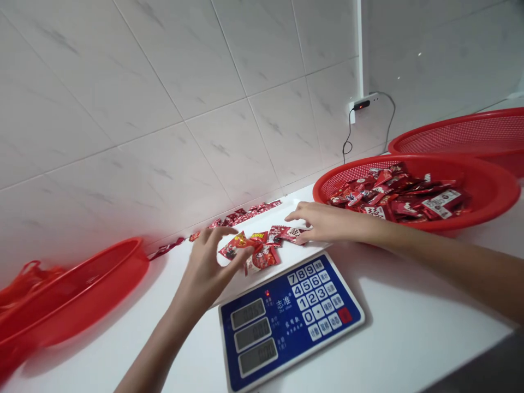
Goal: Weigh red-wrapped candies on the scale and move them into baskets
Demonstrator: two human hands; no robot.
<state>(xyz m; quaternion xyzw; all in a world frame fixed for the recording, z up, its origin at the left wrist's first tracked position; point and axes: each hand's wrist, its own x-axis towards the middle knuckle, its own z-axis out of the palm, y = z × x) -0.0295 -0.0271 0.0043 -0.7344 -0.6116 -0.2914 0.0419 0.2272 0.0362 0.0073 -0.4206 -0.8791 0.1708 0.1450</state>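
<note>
A white electronic scale with a blue keypad panel (282, 327) stands on the white table. On its white tray (292, 255) lie several small red snack packets (262, 259). My left hand (215, 256) curves around their left side, fingers apart, the thumb at the edge of the pile. From the right, my right hand (313, 221) reaches over the tray with thumb and fingers spread; its thumb is by a red-and-white packet (289, 233) at the pile's right end. Neither hand visibly grips a packet. The digits on the scale's display (252, 314) are faint.
A red perforated basket (483, 202) full of red packets stands at right, with another red basket (458, 134) behind it. At left is a red basket (110, 273) with red plastic bags. More packets (245, 213) line the tiled wall; a power strip (365, 102) hangs above.
</note>
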